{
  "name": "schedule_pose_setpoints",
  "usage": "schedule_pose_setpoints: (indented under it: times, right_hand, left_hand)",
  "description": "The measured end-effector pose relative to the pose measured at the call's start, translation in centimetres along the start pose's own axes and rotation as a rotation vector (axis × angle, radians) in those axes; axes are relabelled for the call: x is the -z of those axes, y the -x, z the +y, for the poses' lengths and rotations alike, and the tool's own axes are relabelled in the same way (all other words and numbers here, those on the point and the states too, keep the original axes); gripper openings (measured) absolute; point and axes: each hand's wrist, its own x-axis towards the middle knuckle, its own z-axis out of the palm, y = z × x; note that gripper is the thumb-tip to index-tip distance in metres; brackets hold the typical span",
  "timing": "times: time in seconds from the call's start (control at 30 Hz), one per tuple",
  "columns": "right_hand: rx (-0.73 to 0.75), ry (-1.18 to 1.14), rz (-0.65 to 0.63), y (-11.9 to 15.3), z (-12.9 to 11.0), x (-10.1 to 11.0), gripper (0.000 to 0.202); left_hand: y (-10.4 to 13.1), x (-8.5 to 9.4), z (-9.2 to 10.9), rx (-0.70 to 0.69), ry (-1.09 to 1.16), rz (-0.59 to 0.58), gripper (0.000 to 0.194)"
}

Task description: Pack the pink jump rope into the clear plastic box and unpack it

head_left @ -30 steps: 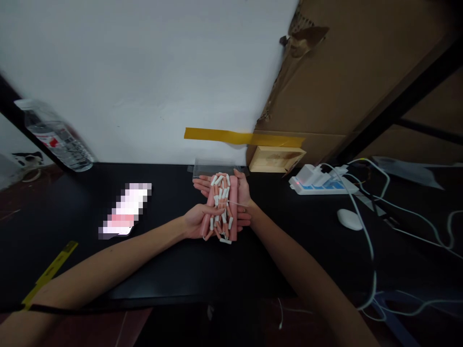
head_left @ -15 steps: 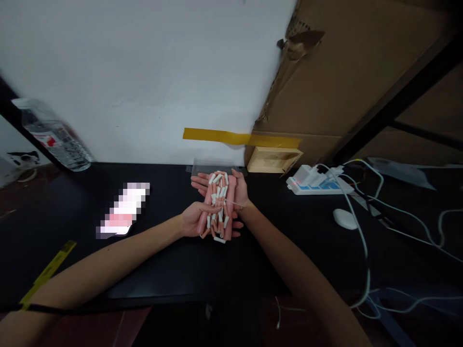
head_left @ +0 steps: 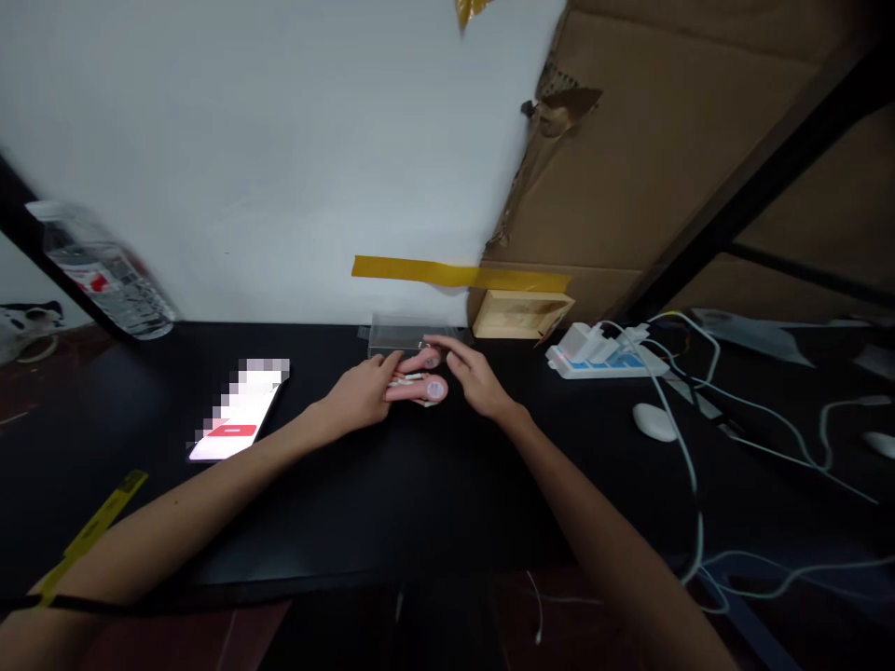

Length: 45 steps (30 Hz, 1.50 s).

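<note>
A beaded jump rope [head_left: 404,393] with two pink handles is bundled up above the black desk. My left hand [head_left: 360,391] is closed over the bundle's left part and hides most of the pink and white beads. The round handle ends point right, towards my right hand. My right hand [head_left: 479,377] is apart from the left, its fingers parted and bent loosely beside the handle ends. Whether a fingertip touches the upper handle I cannot tell. Behind the bundle is a clear plastic case [head_left: 395,334] against the wall.
A lit phone [head_left: 241,410] lies to the left on the desk [head_left: 392,503], with a water bottle [head_left: 112,275] behind it. To the right are a small wooden frame [head_left: 521,314], a white power strip [head_left: 605,362], a white mouse-like object [head_left: 654,422] and loose cables [head_left: 689,475].
The bundle has turned from lying upright across both hands to sideways, handle ends to the right. My right hand has come out from under it; my left hand now covers it.
</note>
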Motion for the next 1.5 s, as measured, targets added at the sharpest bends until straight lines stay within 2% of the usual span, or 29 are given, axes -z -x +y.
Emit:
schedule_pose_setpoints:
  times: [0.13, 0.3, 0.43, 0.63, 0.83, 1.0, 1.17, 1.27, 1.37, 1.5]
  right_hand:
    - [0.040, 0.295, -0.150, 2.1, 0.5, 0.5, 0.049]
    - [0.050, 0.428, -0.225, 3.0, 1.2, 1.2, 0.057]
    - [0.019, 0.490, -0.281, 3.4, 1.8, 1.7, 0.060]
    - [-0.037, 0.502, -0.275, 3.4, 2.1, 1.7, 0.071]
    - [-0.062, 0.548, -0.288, 3.4, 2.3, 1.6, 0.076]
    - [-0.063, 0.576, -0.261, 3.2, 2.4, 1.3, 0.078]
    - [-0.069, 0.520, -0.213, 2.9, 2.2, 1.3, 0.075]
    - [-0.072, 0.551, -0.189, 3.0, 2.1, 1.9, 0.076]
    - [-0.061, 0.624, -0.247, 3.4, 2.0, 2.5, 0.078]
    - [-0.108, 0.694, -0.363, 3.7, 2.0, 2.7, 0.089]
  left_hand:
    - [0.2, -2.0, -0.8, -0.057, 0.173, 0.022, 0.075]
    - [0.6, -2.9, -0.2, -0.051, -0.101, 0.008, 0.081]
    - [0.8, -3.1, 0.2, -0.138, -0.205, -0.021, 0.078]
    - [0.8, -2.7, -0.2, -0.231, -0.127, -0.073, 0.068]
    - [1.8, -3.6, -0.1, -0.142, 0.112, 0.038, 0.066]
    - [1.7, -3.9, -0.1, -0.178, -0.027, 0.002, 0.067]
    - [0.9, -3.1, -0.3, -0.213, -0.055, -0.080, 0.070]
    - [0.5, -2.6, -0.6, -0.222, -0.049, -0.080, 0.071]
    - [0.2, -2.2, -1.1, -0.243, -0.095, -0.084, 0.072]
    - [0.2, -2.6, -1.4, -0.264, -0.301, -0.055, 0.072]
